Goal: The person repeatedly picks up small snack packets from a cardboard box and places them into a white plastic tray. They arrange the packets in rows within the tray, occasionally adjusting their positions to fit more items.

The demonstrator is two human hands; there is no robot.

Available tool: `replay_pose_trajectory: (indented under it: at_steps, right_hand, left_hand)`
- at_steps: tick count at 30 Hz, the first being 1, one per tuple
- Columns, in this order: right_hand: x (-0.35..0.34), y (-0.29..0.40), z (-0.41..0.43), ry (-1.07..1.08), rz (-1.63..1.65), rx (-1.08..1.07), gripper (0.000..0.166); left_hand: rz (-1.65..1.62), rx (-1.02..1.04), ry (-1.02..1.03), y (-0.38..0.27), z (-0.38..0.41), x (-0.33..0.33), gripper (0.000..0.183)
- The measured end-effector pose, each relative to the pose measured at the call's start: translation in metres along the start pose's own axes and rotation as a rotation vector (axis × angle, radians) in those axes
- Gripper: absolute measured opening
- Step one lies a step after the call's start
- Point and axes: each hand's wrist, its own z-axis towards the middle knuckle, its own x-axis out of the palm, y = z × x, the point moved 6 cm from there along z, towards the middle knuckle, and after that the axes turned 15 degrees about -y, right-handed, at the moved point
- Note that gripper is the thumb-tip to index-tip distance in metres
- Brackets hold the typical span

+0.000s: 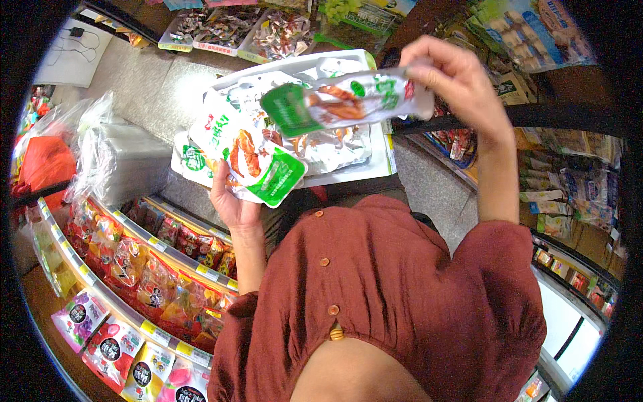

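My left hand [235, 201] grips white-and-green sealed snack pouches [246, 156]; their fronts picture brown cooked meat pieces. At least two overlap there, fanned apart. Higher up on the right, my right hand [454, 83] pinches one end of a similar pouch [346, 100], blurred a little and held nearly level. That pouch hangs over a white open box [383, 151], hiding part of what is inside. More white pouches [334, 156] lie in the box in a loose pile. The left hand's pouches overlap the box's near left side.
Shelves of bagged sweets [145, 281] curve along the left. Beside them, a clear plastic bag [93, 135] drapes against a grey container [133, 161]. Boxes of wrapped snacks [281, 35] line the far side. A dark shelf edge [547, 118] runs along the right, past hanging packets [590, 196].
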Motion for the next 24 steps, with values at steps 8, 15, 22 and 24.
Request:
replay_pose_trajectory:
  at_steps: [8,15,22,24]
  right_hand:
    - [0.083,-0.038,0.069,0.858,-0.177,-0.326,0.029]
    - [0.141,-0.065,0.083,0.610,-0.508,-0.366,0.031]
    - [0.099,-0.035,0.045,0.095,-0.438,-0.474,0.027]
    - [0.103,-0.025,0.022,0.111,-0.242,-0.265,0.028]
  left_hand:
    - [-0.020,-0.049,-0.026,0.003,-0.002,-0.001,0.049]
    - [0.033,-0.036,-0.014,0.000,-0.011,-0.004,0.048]
    - [0.126,-0.013,0.038,0.012,-0.011,0.009,0.049]
    - [0.176,0.005,0.018,0.016,-0.013,0.015,0.048]
